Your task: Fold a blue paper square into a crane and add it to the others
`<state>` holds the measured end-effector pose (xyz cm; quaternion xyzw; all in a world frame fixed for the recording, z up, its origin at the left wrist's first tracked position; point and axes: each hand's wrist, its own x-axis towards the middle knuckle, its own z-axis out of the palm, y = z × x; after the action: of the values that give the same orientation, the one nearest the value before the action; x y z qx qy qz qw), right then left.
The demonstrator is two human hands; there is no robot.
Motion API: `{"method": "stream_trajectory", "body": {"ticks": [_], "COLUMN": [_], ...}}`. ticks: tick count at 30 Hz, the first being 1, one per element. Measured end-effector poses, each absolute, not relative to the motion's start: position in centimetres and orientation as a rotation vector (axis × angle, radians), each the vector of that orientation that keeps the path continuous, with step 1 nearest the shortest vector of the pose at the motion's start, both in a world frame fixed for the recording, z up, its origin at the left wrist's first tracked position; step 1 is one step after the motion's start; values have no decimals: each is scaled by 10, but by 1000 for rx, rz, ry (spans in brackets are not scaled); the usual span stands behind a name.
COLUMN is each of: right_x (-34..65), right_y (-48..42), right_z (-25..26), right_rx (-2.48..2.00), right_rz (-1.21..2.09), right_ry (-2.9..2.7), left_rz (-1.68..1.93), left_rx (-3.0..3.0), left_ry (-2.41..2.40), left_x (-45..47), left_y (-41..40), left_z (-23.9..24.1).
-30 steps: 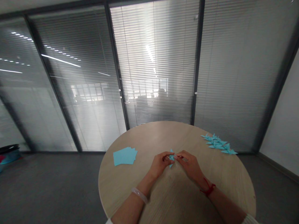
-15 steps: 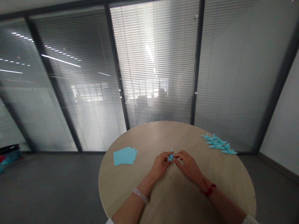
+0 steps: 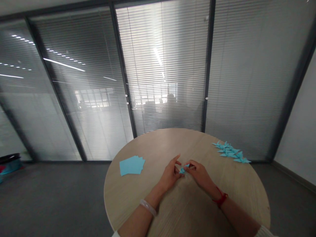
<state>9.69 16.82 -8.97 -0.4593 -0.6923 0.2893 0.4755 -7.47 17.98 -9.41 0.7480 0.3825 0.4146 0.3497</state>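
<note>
A small folded blue paper crane (image 3: 182, 170) is between my two hands, just above or on the round wooden table; I cannot tell which. My right hand (image 3: 198, 173) pinches its right end between thumb and fingertips. Beside its left end, my left hand (image 3: 171, 172) has its fingers spread and the index finger raised. The left thumb lies close under the crane, and whether it touches is unclear. Parts of the crane are hidden by my right fingertips.
A fanned stack of blue paper sheets (image 3: 132, 165) lies at the table's left. Several finished blue paper cranes (image 3: 229, 152) sit in a cluster by the right edge of the round table (image 3: 170, 140). Beyond stands a glass partition with blinds (image 3: 165, 65).
My left fingers have loosened from the crane and spread, the index lifting. The crane has turned and shifted slightly right and down in my right hand's pinch.
</note>
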Motion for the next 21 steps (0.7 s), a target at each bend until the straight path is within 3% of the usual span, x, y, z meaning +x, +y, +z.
{"method": "stream_trajectory", "body": {"ticks": [21], "right_x": [99], "right_y": [167], "right_z": [-87], "right_rx": [-909], "right_rz": [1303], "right_ry": [-1204], "left_rz": [1154], "left_rx": [1582], "left_ry": [877], "left_x": [-77], "left_y": [179], "left_z": [-80]}}
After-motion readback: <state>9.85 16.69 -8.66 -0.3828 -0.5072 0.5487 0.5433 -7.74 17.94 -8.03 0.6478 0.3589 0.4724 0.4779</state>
